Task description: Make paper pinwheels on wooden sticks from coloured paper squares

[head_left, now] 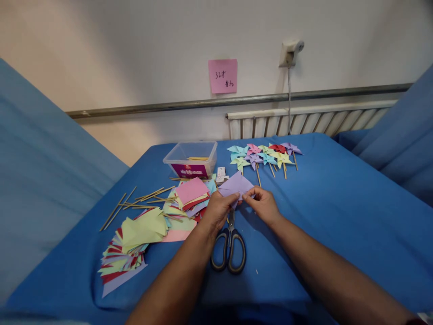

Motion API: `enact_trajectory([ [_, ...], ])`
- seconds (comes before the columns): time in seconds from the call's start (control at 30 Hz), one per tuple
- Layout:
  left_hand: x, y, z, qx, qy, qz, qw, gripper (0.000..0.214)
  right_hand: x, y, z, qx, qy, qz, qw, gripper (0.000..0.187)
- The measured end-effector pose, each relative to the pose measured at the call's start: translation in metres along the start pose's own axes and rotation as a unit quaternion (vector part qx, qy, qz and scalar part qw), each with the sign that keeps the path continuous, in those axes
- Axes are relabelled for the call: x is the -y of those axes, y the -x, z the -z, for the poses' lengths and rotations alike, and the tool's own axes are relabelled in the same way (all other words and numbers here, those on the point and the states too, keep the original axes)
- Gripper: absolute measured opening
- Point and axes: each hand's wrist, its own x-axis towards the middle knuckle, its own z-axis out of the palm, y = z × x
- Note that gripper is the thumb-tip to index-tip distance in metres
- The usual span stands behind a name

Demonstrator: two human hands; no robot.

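Note:
A purple paper square is held up over the blue-covered table between both hands. My left hand is closed on its lower left part, thumb on top. At its lower right edge my right hand pinches the paper, fingertips close to the left thumb. Whether a small pin sits between the fingers I cannot tell. Just below the hands lie black-handled scissors, their blades partly hidden by the left hand. Coloured paper squares are piled left of the hands. Finished paper pinwheels on sticks lie beyond them.
A clear plastic box with sticks stands at the back. Small boxes sit beside it. Loose sticks and a fanned paper stack lie at left. Behind the table are a radiator, a pipe and blue curtains.

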Motion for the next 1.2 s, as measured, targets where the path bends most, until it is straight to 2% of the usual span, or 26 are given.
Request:
enact_trajectory([
  [0.37, 0.003, 0.000, -0.001, -0.040, -0.027, 0.006, 0.999, 0.040, 0.002, 0.000, -0.001, 0.003, 0.002, -0.034, 0.999, 0.029],
  [0.6, 0.004, -0.001, -0.001, -0.037, -0.026, 0.000, 0.999, 0.041, 0.001, 0.001, -0.003, -0.002, -0.007, -0.039, 0.999, 0.029],
  [0.77, 0.003, -0.003, 0.004, -0.040, -0.064, 0.004, 0.997, 0.037, 0.000, 0.002, -0.003, 0.002, -0.031, -0.043, 0.999, 0.027],
  [0.87, 0.000, -0.004, 0.008, -0.051, -0.111, 0.025, 0.992, 0.033, 0.000, -0.002, 0.000, -0.044, -0.100, -0.046, 0.993, 0.045],
  [0.93, -0.001, -0.004, 0.009, -0.040, -0.150, 0.040, 0.987, 0.028, 0.001, -0.006, 0.003, -0.064, -0.130, -0.043, 0.989, 0.053],
  [1.03, -0.002, -0.003, 0.010, 0.002, -0.215, 0.044, 0.976, 0.019, 0.001, -0.009, 0.005, -0.007, -0.162, -0.069, 0.984, 0.050],
  [1.1, -0.002, -0.002, 0.010, 0.033, -0.255, 0.039, 0.966, 0.015, 0.001, -0.008, 0.005, 0.026, -0.144, -0.077, 0.986, 0.049],
  [1.2, -0.001, -0.001, 0.012, 0.065, -0.300, 0.035, 0.951, 0.006, 0.000, -0.006, 0.004, 0.028, -0.075, -0.064, 0.995, 0.046],
])
